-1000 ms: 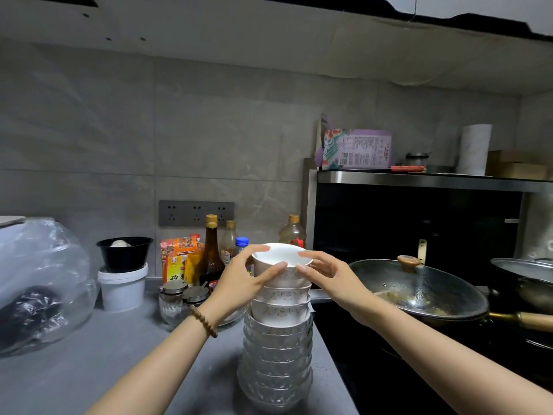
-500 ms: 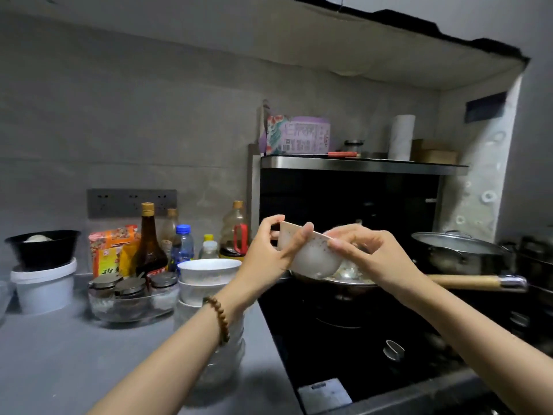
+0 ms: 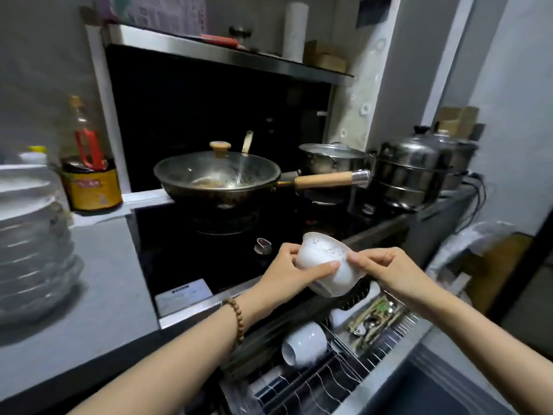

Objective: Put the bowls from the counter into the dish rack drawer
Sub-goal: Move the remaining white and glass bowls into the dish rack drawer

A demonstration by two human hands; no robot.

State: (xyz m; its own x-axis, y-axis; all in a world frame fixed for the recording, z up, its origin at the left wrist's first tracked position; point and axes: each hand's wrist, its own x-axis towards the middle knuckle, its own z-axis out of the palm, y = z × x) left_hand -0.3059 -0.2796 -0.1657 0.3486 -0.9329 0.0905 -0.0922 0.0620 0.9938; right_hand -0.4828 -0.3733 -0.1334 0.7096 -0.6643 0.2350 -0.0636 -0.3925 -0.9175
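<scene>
White bowl [image 3: 326, 263] held tilted in the air above the open dish rack drawer [image 3: 353, 351], at 5 o'clock from the wok [image 3: 218, 178]. Left hand [image 3: 287, 272] grips its base, fingers curled around it. Right hand [image 3: 386, 269] pinches the rim. Another bowl [image 3: 303, 344] lies in the rack. Remaining stack of bowls [image 3: 33, 235] stands on the counter [image 3: 101, 280], at 9 o'clock.

You're working in dim, grey light; the stacked bowls [image 3: 33, 235] at left smear with motion blur, edges bow outward, and glare, perhaps from overhead, streaks the wok [image 3: 217, 178].
</scene>
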